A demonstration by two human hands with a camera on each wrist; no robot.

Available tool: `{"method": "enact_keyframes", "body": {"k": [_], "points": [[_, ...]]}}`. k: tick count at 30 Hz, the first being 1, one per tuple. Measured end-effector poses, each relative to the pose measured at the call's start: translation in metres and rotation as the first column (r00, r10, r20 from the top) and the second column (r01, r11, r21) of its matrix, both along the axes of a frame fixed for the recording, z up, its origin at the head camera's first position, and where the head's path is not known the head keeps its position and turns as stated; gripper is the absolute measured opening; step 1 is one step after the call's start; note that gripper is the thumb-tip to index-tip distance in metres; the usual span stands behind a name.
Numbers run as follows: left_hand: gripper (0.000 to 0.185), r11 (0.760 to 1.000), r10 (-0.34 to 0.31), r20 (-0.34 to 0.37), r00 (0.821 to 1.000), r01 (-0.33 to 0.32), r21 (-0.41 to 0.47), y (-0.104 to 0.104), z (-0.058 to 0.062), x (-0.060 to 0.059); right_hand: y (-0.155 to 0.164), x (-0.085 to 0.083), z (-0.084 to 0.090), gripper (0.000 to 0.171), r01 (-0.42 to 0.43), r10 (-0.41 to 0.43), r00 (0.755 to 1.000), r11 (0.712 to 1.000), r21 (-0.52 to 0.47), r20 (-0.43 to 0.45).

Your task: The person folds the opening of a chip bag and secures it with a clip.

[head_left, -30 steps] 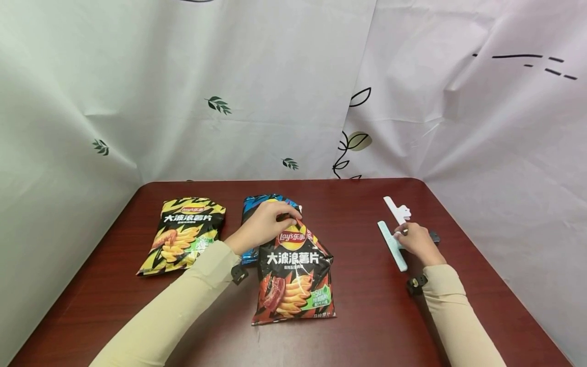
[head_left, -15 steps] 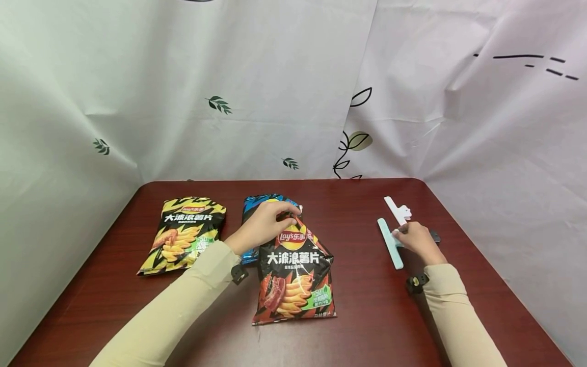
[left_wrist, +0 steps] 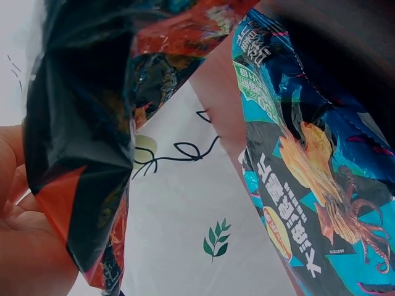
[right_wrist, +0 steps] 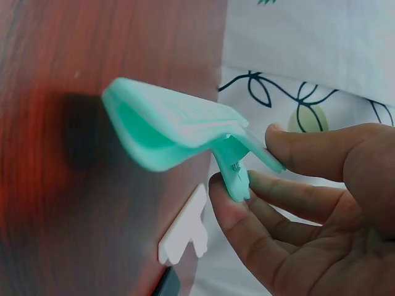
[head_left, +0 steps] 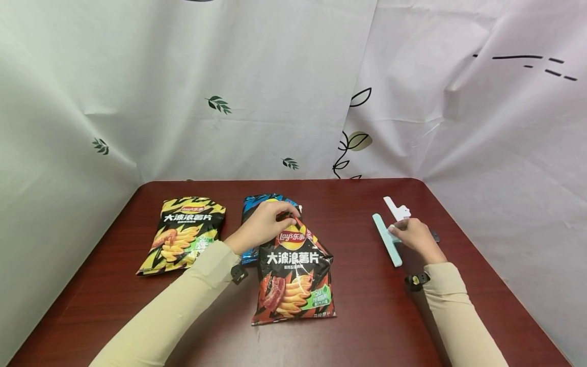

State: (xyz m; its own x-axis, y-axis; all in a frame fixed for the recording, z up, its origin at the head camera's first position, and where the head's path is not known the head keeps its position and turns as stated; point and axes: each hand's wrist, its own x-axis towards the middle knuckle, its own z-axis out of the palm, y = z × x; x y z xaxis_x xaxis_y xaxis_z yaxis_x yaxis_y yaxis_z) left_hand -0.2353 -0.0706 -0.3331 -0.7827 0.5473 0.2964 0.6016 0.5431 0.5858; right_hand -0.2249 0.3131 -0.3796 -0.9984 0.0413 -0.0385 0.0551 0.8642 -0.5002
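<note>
Yellow crisp bag (head_left: 183, 233) flat on worktop (head_left: 367, 316), left; white clip (head_left: 397, 209) far right; leaf-print sheets (head_left: 284, 92) behind.

Black-and-red crinkly foil crisp bag (head_left: 293, 272): lies face up near centre of the dark red worktop (head_left: 367, 316), printed with ridged crisps and white lettering. Its top end is gathered and raised, pinched by the left hand (head_left: 262, 224); from the left wrist view the pinched foil (left_wrist: 86, 142) hangs folded and dark.

Long mint-green plastic sealing clip (head_left: 387, 239): right side of the worktop, running far-left to near-right. Right hand (head_left: 412, 237) pinches its handle end; right wrist view shows it (right_wrist: 179, 132) lifted off the surface, jaws together.
</note>
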Motion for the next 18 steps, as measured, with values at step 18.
{"method": "enact_keyframes", "body": {"k": [18], "points": [[0.011,1.0,-0.008,-0.013,1.0,0.008,0.01,0.0,0.001,0.001,-0.024,0.0,0.02,0.036,-0.069,0.061,0.992,0.995,-0.077,-0.107]]}}
